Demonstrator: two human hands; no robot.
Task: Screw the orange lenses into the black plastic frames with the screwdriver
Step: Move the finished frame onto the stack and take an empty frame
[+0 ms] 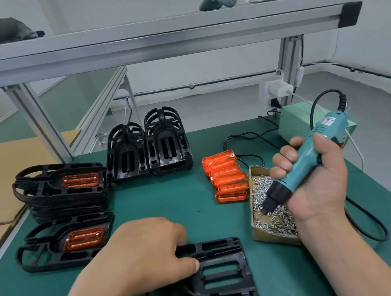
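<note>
Your green mat [200, 223] lies under an aluminium shelf [148, 43]. The cardboard box [263, 237] holds loose screws [279, 221]. Your right hand [321, 179] grips the screwdriver [305, 156], bit seemingly among them; your left hand [149, 253] holds the empty black frame [222, 283], orange lenses [226, 176] stacked beyond

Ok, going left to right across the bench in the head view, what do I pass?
Stack of finished frames, upright empty frames, loose orange lenses, box of screws, screwdriver in the right hand. Skipped: the empty frame the left hand holds, which overlaps.
</note>
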